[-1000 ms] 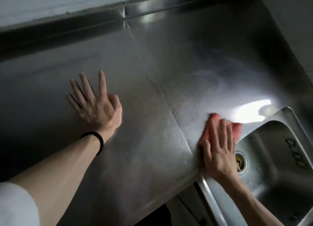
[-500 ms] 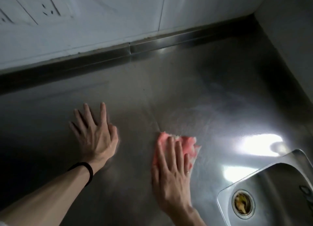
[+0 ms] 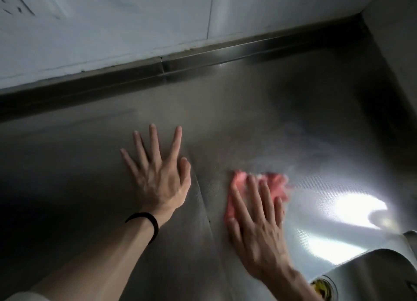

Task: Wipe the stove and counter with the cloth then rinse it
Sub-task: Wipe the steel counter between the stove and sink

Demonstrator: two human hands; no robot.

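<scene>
Nearest, the sink [image 3: 370, 276] is cut off at the frame's lower right, its drain [image 3: 321, 286] half hidden. Left of the sink, the right hand [image 3: 255, 228] lies flat, fingers [image 3: 265, 194] spread, pressing the pink cloth [image 3: 276, 185] onto the steel desk [image 3: 248, 124]. The cloth is blurred; its long axis runs away from the sink toward the wall [image 3: 112, 30]. Farther left, the left hand [image 3: 160, 176] rests splayed and empty, a black band [image 3: 146, 221] at its wrist.
</scene>
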